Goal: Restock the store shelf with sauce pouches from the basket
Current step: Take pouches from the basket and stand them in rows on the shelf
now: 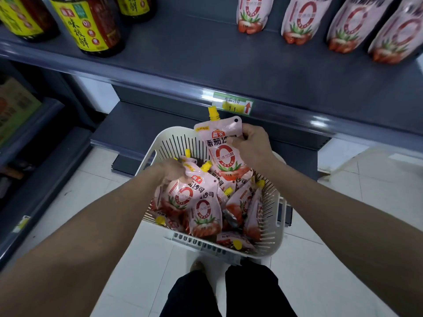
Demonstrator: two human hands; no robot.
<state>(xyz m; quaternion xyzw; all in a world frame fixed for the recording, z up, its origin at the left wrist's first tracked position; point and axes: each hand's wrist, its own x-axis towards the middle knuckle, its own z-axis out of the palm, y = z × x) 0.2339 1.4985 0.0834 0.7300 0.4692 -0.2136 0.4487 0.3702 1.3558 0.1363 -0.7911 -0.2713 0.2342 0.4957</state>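
A white slatted basket (pixel 275 236) stands on the floor below the shelf, filled with several pink tomato sauce pouches with yellow caps. My right hand (pixel 250 146) grips one pouch (pixel 223 152) by its upper right side and holds it upright above the basket's far rim. My left hand (pixel 170 170) is down in the basket, its fingers curled round the top of another pouch (pixel 185 194) that still lies on the pile. On the dark grey shelf (pixel 206 56) above, several matching pouches (pixel 299 19) stand in a row at the right.
Dark sauce bottles with yellow labels (pixel 89 24) stand at the shelf's left. A green and yellow price tag (pixel 232 103) sits on the shelf's front rail. A lower shelf (pixel 142 131) juts out behind the basket. More shelving runs along the left. My legs are below the basket.
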